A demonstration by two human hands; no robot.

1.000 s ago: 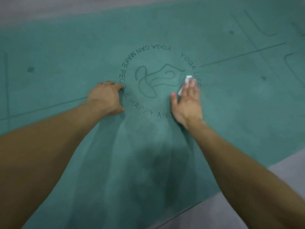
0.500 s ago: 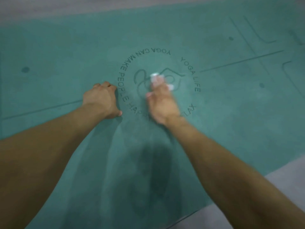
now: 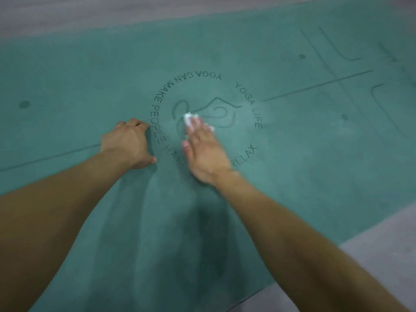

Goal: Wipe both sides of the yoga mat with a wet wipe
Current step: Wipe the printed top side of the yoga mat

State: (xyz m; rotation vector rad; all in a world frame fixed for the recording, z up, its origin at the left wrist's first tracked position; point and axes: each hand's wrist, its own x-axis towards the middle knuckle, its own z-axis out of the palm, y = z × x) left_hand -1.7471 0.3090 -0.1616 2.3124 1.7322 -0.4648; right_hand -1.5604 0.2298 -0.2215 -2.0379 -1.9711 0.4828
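The right hand point(image 3: 203, 149) — fingers flat — presses a white wet wipe point(image 3: 188, 117) onto the teal yoga mat point(image 3: 292, 154); the left hand point(image 3: 127, 144) rests with fingers curled.

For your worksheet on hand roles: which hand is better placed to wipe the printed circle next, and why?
Right. The right hand already presses the wet wipe flat inside the printed circle. The left hand is planted on the yoga mat beside it, holding nothing.
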